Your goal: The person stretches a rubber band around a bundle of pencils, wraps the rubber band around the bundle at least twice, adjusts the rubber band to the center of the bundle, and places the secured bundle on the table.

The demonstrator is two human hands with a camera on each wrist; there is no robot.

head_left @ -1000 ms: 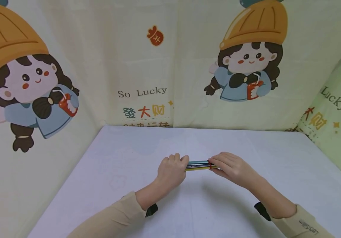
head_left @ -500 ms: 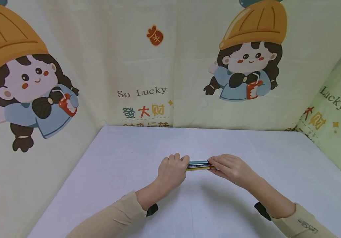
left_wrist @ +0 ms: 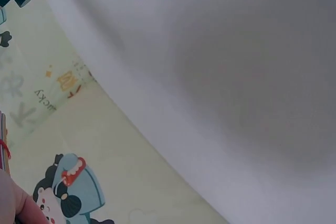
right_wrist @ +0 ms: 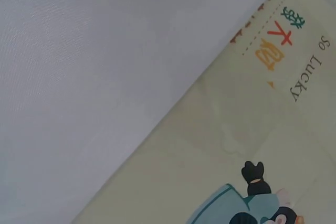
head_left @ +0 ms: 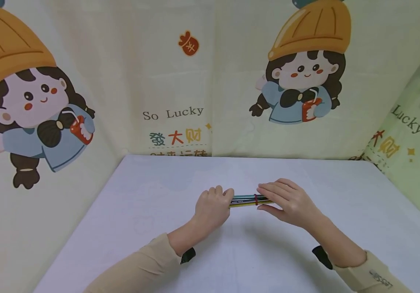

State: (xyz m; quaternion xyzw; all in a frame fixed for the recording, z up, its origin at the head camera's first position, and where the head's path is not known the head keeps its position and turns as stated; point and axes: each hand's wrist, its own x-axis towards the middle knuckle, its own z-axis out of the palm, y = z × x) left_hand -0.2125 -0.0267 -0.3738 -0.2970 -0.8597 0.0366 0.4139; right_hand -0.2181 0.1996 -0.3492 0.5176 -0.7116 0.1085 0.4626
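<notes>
In the head view a slim bundle of pencils point(head_left: 242, 200), teal, dark and yellow, lies level above the white table. A thin red band point(head_left: 256, 199) is wound round it toward its right part. My left hand point(head_left: 212, 209) grips the bundle, and its left end is hidden in the fist. My right hand point(head_left: 293, 203) is at the other end, its fingers extended over the pencils and its thumb spread apart below them. That end is covered by the right fingers. At the left edge of the left wrist view, part of the banded bundle point(left_wrist: 4, 150) shows.
The white table point(head_left: 151, 252) reaches to a cream cloth backdrop point(head_left: 231, 49) printed with cartoon girls and lettering. More of this cloth hangs at the left and right sides. Beige sleeves point(head_left: 140, 262) cover my forearms, and a dark wrist device point(head_left: 321, 257) shows under the right wrist.
My right hand has loosened from its pinch at the red band; its fingers have spread and lifted slightly, so the band now shows uncovered. The left hand keeps its grip.
</notes>
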